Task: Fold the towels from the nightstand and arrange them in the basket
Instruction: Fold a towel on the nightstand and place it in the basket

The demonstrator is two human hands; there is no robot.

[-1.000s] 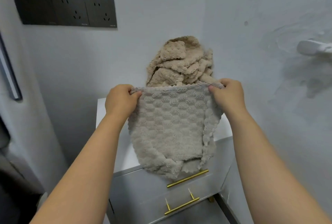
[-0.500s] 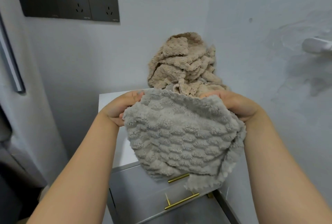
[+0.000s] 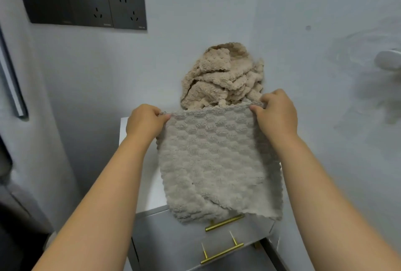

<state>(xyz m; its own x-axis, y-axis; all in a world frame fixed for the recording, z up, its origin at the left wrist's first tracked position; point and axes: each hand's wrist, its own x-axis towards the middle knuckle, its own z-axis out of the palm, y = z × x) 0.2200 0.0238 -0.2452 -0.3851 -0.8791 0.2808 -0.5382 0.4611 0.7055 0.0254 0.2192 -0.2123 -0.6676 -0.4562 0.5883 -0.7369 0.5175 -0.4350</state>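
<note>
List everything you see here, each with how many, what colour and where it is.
grey towel: 1, grey, held up over the nightstand, lower edge hanging across the top drawer front
beige towels: one crumpled heap, number unclear, beige, at the back of the nightstand against the wall
nightstand: 1, white top with grey drawers, in the room's corner
handles: 2, gold, on the drawer fronts
socket panels: 3, black, in a row on the wall, upper left
wall fixture: 1, white, on the right wall, blurred
left hand: 1, pinches the grey towel's top left corner
right hand: 1, pinches its top right corner
</note>
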